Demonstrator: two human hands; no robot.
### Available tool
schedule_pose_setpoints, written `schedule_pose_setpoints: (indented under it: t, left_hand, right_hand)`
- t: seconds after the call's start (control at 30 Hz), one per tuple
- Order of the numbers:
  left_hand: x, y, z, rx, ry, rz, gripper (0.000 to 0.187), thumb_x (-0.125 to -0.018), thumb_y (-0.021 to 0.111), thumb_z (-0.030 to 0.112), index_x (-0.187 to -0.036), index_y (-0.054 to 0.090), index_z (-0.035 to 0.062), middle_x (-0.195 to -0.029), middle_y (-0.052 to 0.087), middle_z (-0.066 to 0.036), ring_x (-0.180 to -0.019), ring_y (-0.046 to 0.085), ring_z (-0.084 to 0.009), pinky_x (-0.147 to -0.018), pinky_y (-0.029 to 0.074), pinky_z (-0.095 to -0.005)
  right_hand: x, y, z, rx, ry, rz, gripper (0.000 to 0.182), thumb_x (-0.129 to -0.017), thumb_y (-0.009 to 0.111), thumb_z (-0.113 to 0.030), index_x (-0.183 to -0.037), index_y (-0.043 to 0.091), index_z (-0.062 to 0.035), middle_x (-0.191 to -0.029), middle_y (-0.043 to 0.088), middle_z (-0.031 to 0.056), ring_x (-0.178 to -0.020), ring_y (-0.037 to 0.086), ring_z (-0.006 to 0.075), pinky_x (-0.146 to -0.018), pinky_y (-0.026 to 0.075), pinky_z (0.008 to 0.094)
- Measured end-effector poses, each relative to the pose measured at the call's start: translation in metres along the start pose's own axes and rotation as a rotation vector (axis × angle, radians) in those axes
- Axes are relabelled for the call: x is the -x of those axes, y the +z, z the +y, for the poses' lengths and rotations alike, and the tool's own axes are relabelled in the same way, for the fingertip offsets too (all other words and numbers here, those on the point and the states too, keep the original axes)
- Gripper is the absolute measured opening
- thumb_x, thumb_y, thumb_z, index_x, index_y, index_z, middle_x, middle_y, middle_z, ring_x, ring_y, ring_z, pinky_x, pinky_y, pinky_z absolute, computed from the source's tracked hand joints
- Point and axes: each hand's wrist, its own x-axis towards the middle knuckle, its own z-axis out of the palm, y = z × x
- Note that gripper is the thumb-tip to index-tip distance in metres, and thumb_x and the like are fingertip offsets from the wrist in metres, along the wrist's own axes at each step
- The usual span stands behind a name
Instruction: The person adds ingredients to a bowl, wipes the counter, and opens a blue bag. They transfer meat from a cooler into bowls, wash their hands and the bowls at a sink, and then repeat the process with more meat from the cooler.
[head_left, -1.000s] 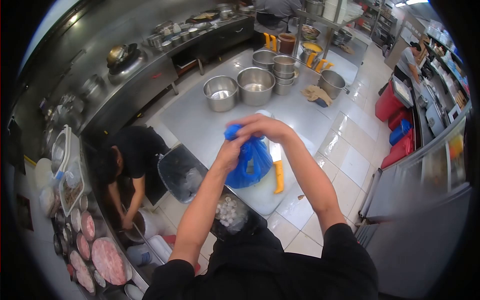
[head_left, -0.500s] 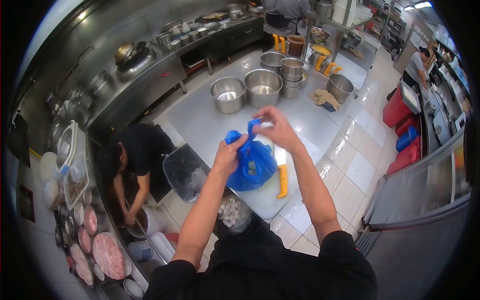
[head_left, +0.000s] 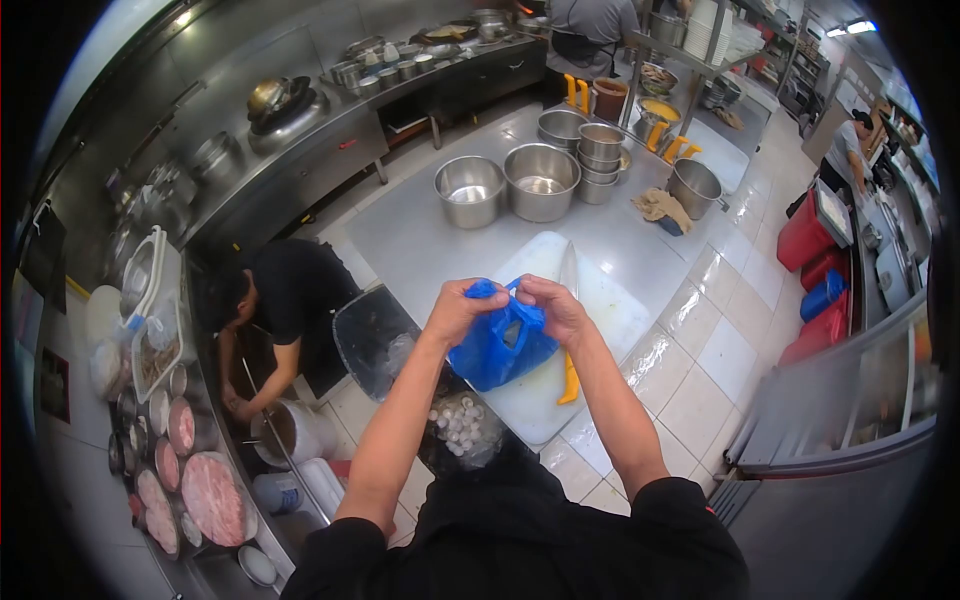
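A blue plastic bag (head_left: 495,352) hangs over the near part of a white cutting board (head_left: 620,312). My left hand (head_left: 463,310) is closed on the bag's top at the left. On the right side of the same top, my right hand (head_left: 552,305) pinches the plastic, close beside the left. What the bag contains cannot be seen. A knife with a yellow handle (head_left: 570,382) lies on the board under my right forearm, partly hidden.
Steel pots (head_left: 541,182) and a cloth (head_left: 662,207) stand or lie on the steel table (head_left: 400,235). A co-worker (head_left: 290,300) bends at the left beside a black bin (head_left: 372,335). Mushrooms (head_left: 462,424) are near my body.
My right hand has come down and in toward my left hand. Both now hold the top of the bag close together. The view has shifted slightly.
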Motion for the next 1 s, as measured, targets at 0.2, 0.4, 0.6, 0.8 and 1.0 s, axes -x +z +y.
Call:
schedule_pose_setpoints:
  t: [0.2, 0.4, 0.6, 0.8, 1.0]
  left_hand:
    - [-0.001, 0.013, -0.007, -0.895, 0.572, 0.249, 0.012, -0.07, 0.068, 0.0, -0.079, 0.059, 0.0008, -0.071, 0.059, -0.008, -0.064, 0.058, -0.0208, -0.058, 0.045, -0.0298]
    - [-0.006, 0.034, -0.022, -1.008, 0.837, 0.544, 0.021, -0.065, 0.07, 0.007, -0.071, 0.049, 0.0049, -0.073, 0.052, -0.01, -0.067, 0.054, -0.03, -0.056, 0.044, -0.0392]
    - [0.016, 0.034, -0.026, -1.117, 0.757, 0.576, 0.022, -0.074, 0.07, 0.016, -0.069, 0.052, 0.0034, -0.07, 0.052, -0.01, -0.067, 0.054, -0.0284, -0.057, 0.043, -0.0382]
    - [0.051, 0.017, -0.054, -1.129, 0.591, 0.49, 0.032, -0.08, 0.069, 0.024, -0.066, 0.051, 0.0014, -0.07, 0.053, -0.012, -0.068, 0.053, -0.0298, -0.06, 0.042, -0.039]
    - [0.051, 0.009, -0.102, -1.264, 0.679, 0.509, 0.026, -0.081, 0.066, 0.023, -0.077, 0.055, -0.0001, -0.105, 0.054, -0.018, -0.094, 0.051, -0.035, -0.082, 0.039, -0.0443]
  right_hand:
    - [0.007, 0.013, -0.006, 0.314, 0.063, 0.129, 0.028, -0.09, 0.055, -0.03, -0.086, 0.061, -0.0028, -0.071, 0.059, 0.0024, -0.066, 0.055, 0.0128, -0.063, 0.045, 0.0254]
    - [-0.003, 0.04, -0.016, 0.557, 0.2, 0.46, 0.044, -0.089, 0.057, -0.041, -0.086, 0.067, 0.0021, -0.078, 0.066, 0.0078, -0.068, 0.06, 0.0138, -0.064, 0.049, 0.0272]
    - [-0.005, 0.033, -0.002, 0.271, -0.164, 0.467, 0.022, -0.079, 0.072, -0.019, -0.083, 0.066, 0.0017, -0.078, 0.066, 0.006, -0.065, 0.058, 0.0104, -0.06, 0.047, 0.0254]
    - [-0.001, -0.008, 0.014, 0.832, -0.51, 0.586, 0.017, -0.079, 0.071, -0.017, -0.083, 0.062, -0.0027, -0.076, 0.065, 0.005, -0.066, 0.059, 0.0125, -0.061, 0.046, 0.0281]
    - [0.003, -0.029, 0.062, 1.276, -0.57, 0.602, 0.026, -0.088, 0.059, -0.027, -0.09, 0.054, -0.0012, -0.077, 0.06, 0.0193, -0.074, 0.059, 0.0371, -0.065, 0.045, 0.0422]
